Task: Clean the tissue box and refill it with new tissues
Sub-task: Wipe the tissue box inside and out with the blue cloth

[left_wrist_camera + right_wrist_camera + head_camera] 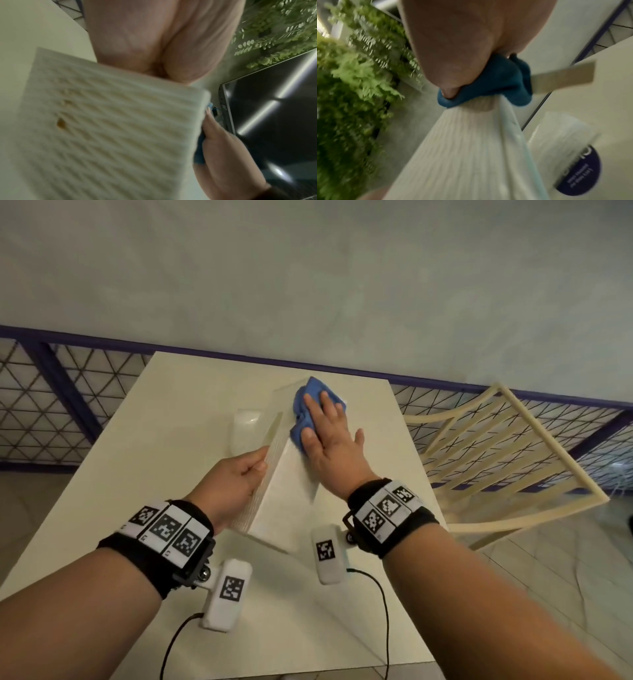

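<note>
The white ribbed tissue box (pixel 291 481) stands tilted on the table, one long edge raised. My left hand (pixel 239 474) grips its left side, fingers curled round the edge. My right hand (pixel 329 440) lies flat on the box's upper face and presses a blue cloth (pixel 308 398) against it near the far end. In the left wrist view the ribbed box side (pixel 111 128) carries a small brown stain (pixel 60 123), and the blue cloth (pixel 199 152) peeks out past its edge. The right wrist view shows the cloth (pixel 496 81) bunched under my palm on the box (pixel 462 148).
A clear-wrapped pack of tissues (pixel 248 426) with a purple label (pixel 580 173) lies just behind and left of the box. The white table (pixel 154 440) ends at a purple-framed mesh railing (pixel 68 392). A cream slatted chair (pixel 496 446) stands to the right.
</note>
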Demonstrator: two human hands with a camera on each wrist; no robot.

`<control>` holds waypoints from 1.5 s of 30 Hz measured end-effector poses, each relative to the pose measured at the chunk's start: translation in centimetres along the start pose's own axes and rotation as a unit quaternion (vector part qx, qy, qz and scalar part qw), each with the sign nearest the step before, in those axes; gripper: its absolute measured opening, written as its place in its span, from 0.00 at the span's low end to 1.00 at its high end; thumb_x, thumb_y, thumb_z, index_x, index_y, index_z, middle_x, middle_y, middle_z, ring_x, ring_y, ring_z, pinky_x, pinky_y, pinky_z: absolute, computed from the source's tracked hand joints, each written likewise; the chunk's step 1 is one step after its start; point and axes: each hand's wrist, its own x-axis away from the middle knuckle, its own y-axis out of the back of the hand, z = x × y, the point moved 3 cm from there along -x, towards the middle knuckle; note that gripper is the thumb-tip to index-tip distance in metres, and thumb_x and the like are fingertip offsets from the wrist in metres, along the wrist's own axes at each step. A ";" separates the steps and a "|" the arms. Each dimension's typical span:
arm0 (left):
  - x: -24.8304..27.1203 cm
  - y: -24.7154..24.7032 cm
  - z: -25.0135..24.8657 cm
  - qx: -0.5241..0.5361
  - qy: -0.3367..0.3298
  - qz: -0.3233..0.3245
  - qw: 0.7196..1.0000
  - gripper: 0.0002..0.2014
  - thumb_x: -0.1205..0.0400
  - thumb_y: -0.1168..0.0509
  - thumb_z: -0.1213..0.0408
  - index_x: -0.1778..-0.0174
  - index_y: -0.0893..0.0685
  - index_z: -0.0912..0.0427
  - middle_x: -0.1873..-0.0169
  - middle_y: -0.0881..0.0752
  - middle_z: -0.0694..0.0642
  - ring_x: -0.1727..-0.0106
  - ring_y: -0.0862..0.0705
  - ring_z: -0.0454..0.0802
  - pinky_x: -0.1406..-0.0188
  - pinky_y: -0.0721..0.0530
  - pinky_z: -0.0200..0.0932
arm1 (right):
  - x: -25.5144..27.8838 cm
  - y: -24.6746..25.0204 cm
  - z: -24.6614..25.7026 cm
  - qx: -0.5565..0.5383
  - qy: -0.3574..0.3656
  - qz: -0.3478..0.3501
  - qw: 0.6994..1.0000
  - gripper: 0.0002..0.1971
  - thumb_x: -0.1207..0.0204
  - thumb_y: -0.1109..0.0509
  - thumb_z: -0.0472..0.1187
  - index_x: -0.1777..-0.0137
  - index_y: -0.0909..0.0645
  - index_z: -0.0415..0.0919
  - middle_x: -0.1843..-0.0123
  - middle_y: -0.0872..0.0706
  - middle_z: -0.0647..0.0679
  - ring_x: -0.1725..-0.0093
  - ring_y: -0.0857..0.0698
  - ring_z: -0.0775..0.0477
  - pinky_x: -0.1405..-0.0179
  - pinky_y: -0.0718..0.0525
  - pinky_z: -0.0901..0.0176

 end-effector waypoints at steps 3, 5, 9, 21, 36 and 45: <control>-0.2 -0.1 0.2 0.024 0.008 -0.013 1.000 0.17 0.14 0.42 0.64 0.30 0.20 0.52 0.37 0.15 0.53 0.35 0.17 0.50 0.27 0.27 0.55 | 0.8 -0.5 1.2 -0.002 0.010 0.009 1.000 0.25 0.14 0.51 0.54 0.18 0.50 0.64 0.14 0.56 0.58 0.15 0.60 0.52 0.21 0.61 0.30; -0.5 0.2 0.3 0.052 0.028 -0.032 0.998 0.16 0.15 0.41 0.63 0.32 0.18 0.52 0.40 0.13 0.55 0.38 0.16 0.53 0.30 0.24 0.57 | 3.4 -2.4 2.0 0.004 0.049 0.044 0.998 0.26 0.15 0.50 0.54 0.19 0.52 0.67 0.14 0.57 0.61 0.16 0.62 0.56 0.21 0.61 0.32; -0.6 1.4 0.5 0.103 0.058 -0.066 0.991 0.15 0.15 0.41 0.66 0.32 0.19 0.54 0.36 0.16 0.59 0.36 0.17 0.54 0.29 0.25 0.57 | 9.2 -6.2 2.0 0.042 0.145 0.119 0.981 0.27 0.18 0.56 0.61 0.20 0.58 0.67 0.20 0.68 0.71 0.20 0.73 0.60 0.23 0.67 0.35; 2.2 0.9 -0.7 -0.041 -0.001 0.002 0.999 0.17 0.14 0.43 0.65 0.31 0.22 0.46 0.43 0.13 0.43 0.42 0.16 0.39 0.37 0.22 0.41 | -0.3 2.7 0.7 -0.009 0.059 -0.052 0.997 0.27 0.14 0.49 0.51 0.17 0.51 0.57 0.13 0.51 0.52 0.15 0.54 0.50 0.18 0.51 0.39; 1.7 3.2 -0.7 -0.385 -0.096 0.080 0.914 0.23 0.15 0.41 0.55 0.25 0.35 0.36 0.41 0.26 0.43 0.41 0.22 0.44 0.34 0.24 0.45 | 1.0 1.2 -1.1 -0.240 -0.244 -0.086 0.936 0.11 0.27 0.33 0.47 0.50 0.18 0.42 0.60 0.15 0.48 0.59 0.18 0.47 0.55 0.20 0.54; 1.3 -2.3 -1.4 -0.543 -0.211 -0.106 0.806 0.58 0.38 0.23 0.55 0.19 0.56 0.51 0.26 0.30 0.54 0.28 0.28 0.52 0.37 0.32 0.57 | 1.4 -0.1 4.2 -0.287 -0.151 -0.126 0.937 0.07 0.25 0.32 0.50 0.56 0.21 0.47 0.64 0.16 0.54 0.64 0.18 0.55 0.65 0.21 0.60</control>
